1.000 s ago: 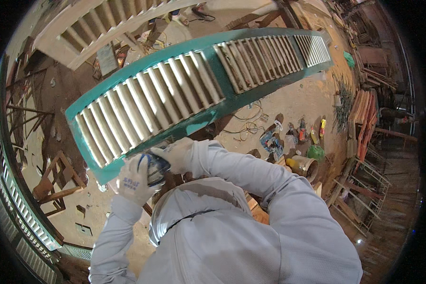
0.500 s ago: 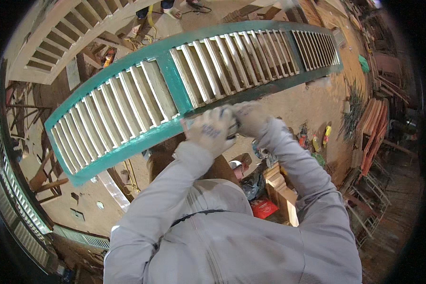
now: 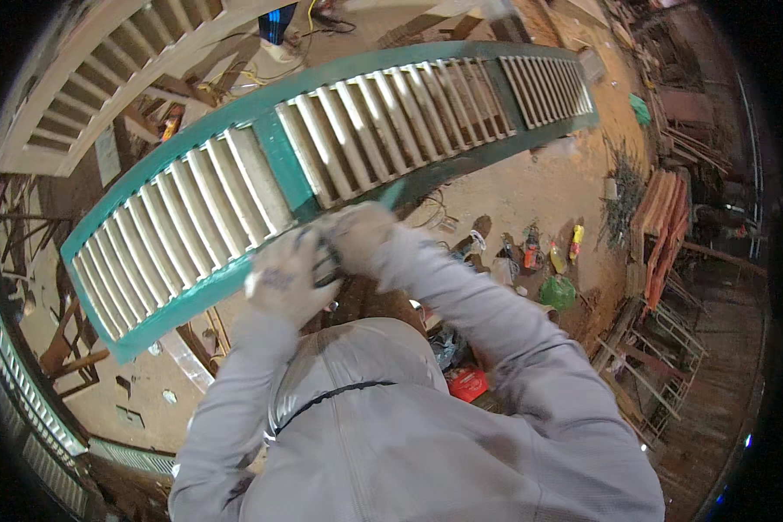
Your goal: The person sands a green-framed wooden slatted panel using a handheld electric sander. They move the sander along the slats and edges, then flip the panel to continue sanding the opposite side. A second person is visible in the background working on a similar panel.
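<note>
A long louvred shutter panel (image 3: 283,165) with a green painted frame and pale slats lies across in front of me. Both my hands wear pale gloves and are close together at its near rail, by the left cross-piece. My left hand (image 3: 283,277) is closed, with its fingertips toward the rail. Right beside it, my right hand (image 3: 357,237) is curled and slightly blurred. Something dark (image 3: 325,263) shows between the two hands, too hidden to name. Whatever the fingers grip is covered by the gloves.
An unpainted louvred panel (image 3: 96,87) stands at the far left. Several bottles, among them a yellow one (image 3: 576,242), are on the floor to the right, near a green bag (image 3: 558,294). Reddish boards (image 3: 661,217) are stacked farther right. Another person's foot (image 3: 277,52) shows beyond the panel.
Both hands have moved left along the near rail, from right of the cross-piece to about below it. The view has shifted slightly, and more of the other person's leg shows.
</note>
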### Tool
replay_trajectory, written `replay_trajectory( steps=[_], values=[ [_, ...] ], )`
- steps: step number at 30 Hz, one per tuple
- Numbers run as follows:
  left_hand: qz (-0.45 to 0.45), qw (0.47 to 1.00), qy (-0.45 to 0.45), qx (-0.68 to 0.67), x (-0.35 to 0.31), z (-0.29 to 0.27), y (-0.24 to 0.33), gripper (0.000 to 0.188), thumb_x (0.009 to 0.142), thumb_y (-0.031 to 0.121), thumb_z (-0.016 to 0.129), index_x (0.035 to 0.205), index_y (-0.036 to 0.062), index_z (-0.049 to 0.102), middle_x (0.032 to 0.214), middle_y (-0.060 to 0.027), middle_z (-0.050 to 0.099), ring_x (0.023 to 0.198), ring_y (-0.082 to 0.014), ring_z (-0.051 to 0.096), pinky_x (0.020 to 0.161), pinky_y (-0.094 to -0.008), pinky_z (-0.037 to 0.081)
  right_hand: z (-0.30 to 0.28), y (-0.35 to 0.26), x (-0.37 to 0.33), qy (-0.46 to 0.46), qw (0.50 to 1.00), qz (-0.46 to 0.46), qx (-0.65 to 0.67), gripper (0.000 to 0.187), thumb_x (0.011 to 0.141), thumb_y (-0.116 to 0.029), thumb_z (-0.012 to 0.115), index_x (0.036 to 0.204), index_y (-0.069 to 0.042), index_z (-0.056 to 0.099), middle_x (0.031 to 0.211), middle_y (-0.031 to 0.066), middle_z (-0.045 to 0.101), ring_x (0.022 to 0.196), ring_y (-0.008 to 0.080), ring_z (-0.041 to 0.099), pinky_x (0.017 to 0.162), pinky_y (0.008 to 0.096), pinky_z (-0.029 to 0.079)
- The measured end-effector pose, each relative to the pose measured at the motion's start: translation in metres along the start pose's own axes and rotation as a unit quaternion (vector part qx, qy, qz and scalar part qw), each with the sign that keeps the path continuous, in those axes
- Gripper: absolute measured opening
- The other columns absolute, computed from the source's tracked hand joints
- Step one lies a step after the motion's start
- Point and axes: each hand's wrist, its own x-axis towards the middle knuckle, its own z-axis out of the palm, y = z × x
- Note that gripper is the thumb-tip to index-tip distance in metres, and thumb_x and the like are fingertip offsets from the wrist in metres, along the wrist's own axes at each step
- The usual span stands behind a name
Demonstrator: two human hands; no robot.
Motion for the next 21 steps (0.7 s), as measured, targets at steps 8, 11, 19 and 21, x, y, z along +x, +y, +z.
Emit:
replay_trajectory(
  steps=[8, 11, 19, 21],
  values=[
    [-0.010, 0.999, -0.027, 0.037, -0.007, -0.006, -0.010, 0.069, 0.070, 0.030, 0.088, 0.124, 0.0048, 0.053, 0.116, -0.0188, 0.063, 0.108, -0.0391, 0.064, 0.092, -0.0477, 0.053, 0.007, -0.022, 0.013, 0.018, 0.998, -0.053, 0.008, 0.024, 0.093, -0.023, 0.059, 0.112, -0.009, 0.065, 0.104, 0.0117, 0.075, 0.100, 0.0278, 0.074, 0.081, 0.0400, 0.058],
    [-0.011, 0.997, -0.056, 0.056, 0.035, 0.011, 0.033, 0.063, 0.073, 0.035, 0.085, 0.121, 0.0055, 0.055, 0.113, -0.0174, 0.063, 0.106, -0.0363, 0.065, 0.089, -0.0460, 0.055, 0.005, 0.035, -0.017, 0.051, 0.997, -0.056, 0.016, 0.021, 0.093, -0.023, 0.060, 0.106, -0.010, 0.067, 0.102, 0.0125, 0.076, 0.097, 0.0290, 0.075, 0.079, 0.0419, 0.058],
    [-0.013, 0.999, -0.045, 0.010, 0.184, 0.102, 0.174, 0.063, 0.074, 0.033, 0.082, 0.125, 0.0054, 0.057, 0.117, -0.0176, 0.065, 0.112, -0.0353, 0.065, 0.096, -0.0458, 0.053, -0.016, 0.241, -0.107, 0.070, 0.996, -0.023, -0.043, 0.032, 0.089, -0.030, 0.063, 0.116, -0.013, 0.066, 0.102, 0.0100, 0.075, 0.095, 0.0271, 0.074, 0.081, 0.0395, 0.058],
    [0.009, 1.000, -0.024, 0.008, 0.219, 0.135, 0.208, 0.067, 0.075, 0.034, 0.081, 0.129, 0.0055, 0.056, 0.122, -0.0182, 0.064, 0.118, -0.0358, 0.063, 0.101, -0.0468, 0.051, -0.013, 0.301, -0.133, 0.072, 0.995, -0.032, -0.053, 0.032, 0.088, -0.028, 0.064, 0.116, -0.013, 0.066, 0.105, 0.0099, 0.074, 0.097, 0.0266, 0.073, 0.081, 0.0401, 0.057]
  ],
)
